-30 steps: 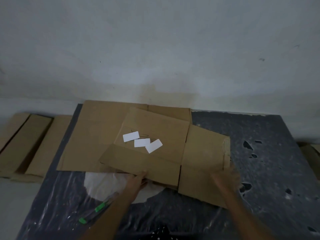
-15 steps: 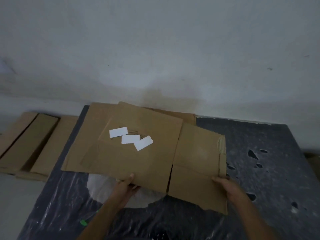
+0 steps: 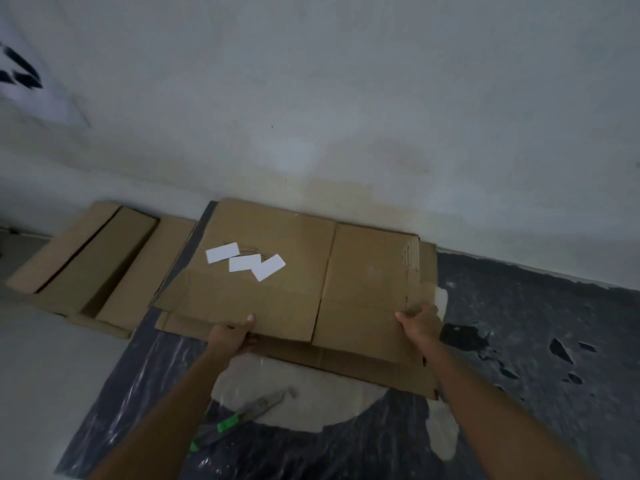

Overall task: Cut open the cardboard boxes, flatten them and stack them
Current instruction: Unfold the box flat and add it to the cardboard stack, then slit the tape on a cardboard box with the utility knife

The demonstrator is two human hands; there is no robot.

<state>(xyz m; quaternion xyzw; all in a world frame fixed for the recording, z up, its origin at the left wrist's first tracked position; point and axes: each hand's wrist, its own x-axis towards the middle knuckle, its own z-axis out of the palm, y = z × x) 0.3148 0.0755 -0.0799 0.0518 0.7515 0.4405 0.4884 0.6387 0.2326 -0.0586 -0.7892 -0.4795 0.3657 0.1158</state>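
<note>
A flattened brown cardboard box (image 3: 363, 278) with three white labels (image 3: 244, 262) lies on top of other flattened cardboard (image 3: 363, 367) near the wall. My left hand (image 3: 230, 336) grips its near edge, thumb on top. My right hand (image 3: 420, 322) grips its near right corner. A cutter with green parts (image 3: 242, 415) lies on the floor below my left forearm.
A dark plastic sheet (image 3: 536, 358) with torn holes covers the floor under the stack. More flattened cardboard (image 3: 90, 261) lies to the left along the pale wall (image 3: 311, 98). Bare pale floor (image 3: 41, 375) is at the lower left.
Both hands have carried the labelled cardboard away from me toward the wall, and it now lies squarer over the cardboard below. The cutter has come into view.
</note>
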